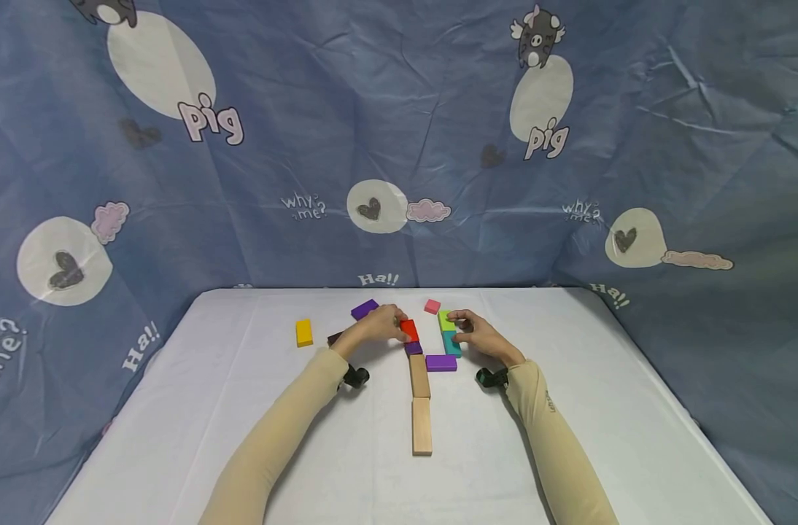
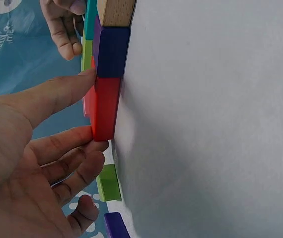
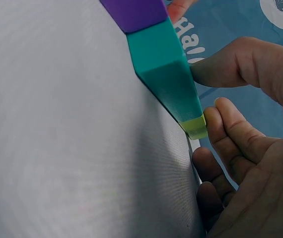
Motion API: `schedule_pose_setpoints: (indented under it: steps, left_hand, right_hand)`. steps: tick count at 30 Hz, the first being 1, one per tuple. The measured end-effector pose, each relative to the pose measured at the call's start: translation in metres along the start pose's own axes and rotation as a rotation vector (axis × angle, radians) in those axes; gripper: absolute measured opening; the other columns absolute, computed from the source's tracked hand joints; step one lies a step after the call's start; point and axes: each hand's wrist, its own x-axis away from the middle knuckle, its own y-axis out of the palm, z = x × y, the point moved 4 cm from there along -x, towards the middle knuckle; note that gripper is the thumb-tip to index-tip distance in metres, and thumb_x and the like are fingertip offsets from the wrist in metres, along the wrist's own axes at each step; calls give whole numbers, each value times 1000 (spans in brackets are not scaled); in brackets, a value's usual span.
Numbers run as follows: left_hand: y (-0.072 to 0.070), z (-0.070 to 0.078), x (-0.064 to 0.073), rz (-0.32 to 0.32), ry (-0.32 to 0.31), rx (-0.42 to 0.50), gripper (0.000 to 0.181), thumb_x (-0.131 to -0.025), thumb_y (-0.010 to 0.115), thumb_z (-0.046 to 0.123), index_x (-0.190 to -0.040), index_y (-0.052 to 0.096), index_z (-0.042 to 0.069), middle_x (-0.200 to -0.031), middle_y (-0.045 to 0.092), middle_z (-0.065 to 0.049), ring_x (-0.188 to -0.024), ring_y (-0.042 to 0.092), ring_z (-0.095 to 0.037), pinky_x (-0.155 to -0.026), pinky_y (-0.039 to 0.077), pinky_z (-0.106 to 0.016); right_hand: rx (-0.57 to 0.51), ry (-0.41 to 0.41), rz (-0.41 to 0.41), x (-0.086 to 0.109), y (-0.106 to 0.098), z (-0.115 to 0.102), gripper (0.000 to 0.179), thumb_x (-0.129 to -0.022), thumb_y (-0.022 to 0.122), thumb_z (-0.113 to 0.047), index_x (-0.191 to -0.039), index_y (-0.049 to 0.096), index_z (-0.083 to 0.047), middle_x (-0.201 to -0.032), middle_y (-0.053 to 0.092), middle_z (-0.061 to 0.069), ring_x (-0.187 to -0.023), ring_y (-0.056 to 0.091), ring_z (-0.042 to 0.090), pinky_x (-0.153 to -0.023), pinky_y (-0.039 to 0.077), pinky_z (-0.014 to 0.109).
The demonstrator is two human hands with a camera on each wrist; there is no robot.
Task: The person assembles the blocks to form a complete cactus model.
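Observation:
My left hand point(image 1: 379, 324) pinches a red block point(image 1: 409, 329) between thumb and index finger. The red block sits end to end with a dark purple block point(image 2: 112, 52), which meets a column of two wooden blocks point(image 1: 420, 375). On the other side, my right hand point(image 1: 483, 338) has its fingertips on a lime green block point(image 1: 446, 321) and its thumb against the teal block point(image 3: 166, 74) adjoining it. A lighter purple block point(image 1: 441, 363) lies crosswise at the teal block's near end. All these blocks lie on the white table.
A pink block point(image 1: 432, 307) lies beyond the two rows. To the left are a yellow block point(image 1: 303, 332), another purple block point(image 1: 364, 309) and a dark brown block point(image 1: 334, 338) partly behind my left arm. Another green block point(image 2: 108, 182) shows past my left fingers. A blue patterned cloth point(image 1: 307, 146) hangs behind.

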Motion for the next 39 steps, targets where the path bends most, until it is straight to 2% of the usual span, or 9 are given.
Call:
schedule_pose_setpoints:
  steps: [5, 14, 22, 29, 39]
  left_hand:
    - [3, 1, -1, -13, -12, 30, 53, -82, 76, 24, -127, 61, 1, -125, 62, -14, -102, 56, -21, -95, 45, -36]
    - [6, -6, -2, -21, 15, 91, 53, -83, 76, 26, -128, 61, 2, -122, 62, -12, -101, 56, -20, -89, 46, -32]
    - [5, -7, 0, -2, 16, 144, 51, -82, 77, 21, -126, 62, 1, -113, 64, -12, -97, 58, -22, -80, 48, -30]
    - [7, -6, 1, -7, 10, 149, 51, -84, 75, 22, -129, 60, 2, -122, 62, -12, -103, 58, -22, -88, 47, -33]
    - [7, -3, 1, -28, 70, 165, 50, -84, 73, 16, -130, 58, -1, -119, 62, -14, -102, 57, -22, -86, 46, -32]
  right_hand:
    - [-1, 0, -1, -1, 0, 2, 53, -84, 67, -10, -134, 49, -10, -139, 52, 12, -121, 43, 29, -108, 31, 48]
    - [-9, -73, -13, -2, 0, 2, 52, -84, 69, -10, -132, 50, -5, -135, 53, 18, -117, 46, 30, -102, 34, 46]
    - [17, -34, 3, 1, -2, 1, 52, -84, 68, -12, -132, 49, -9, -136, 53, 15, -118, 45, 29, -104, 34, 47]
    - [29, -23, -2, 1, -1, 1, 54, -84, 67, -11, -135, 48, -9, -138, 52, 14, -120, 44, 29, -106, 34, 47]
    - [3, -15, 0, 1, 0, 1, 53, -84, 67, -8, -133, 49, -9, -139, 52, 13, -120, 43, 29, -105, 33, 46]
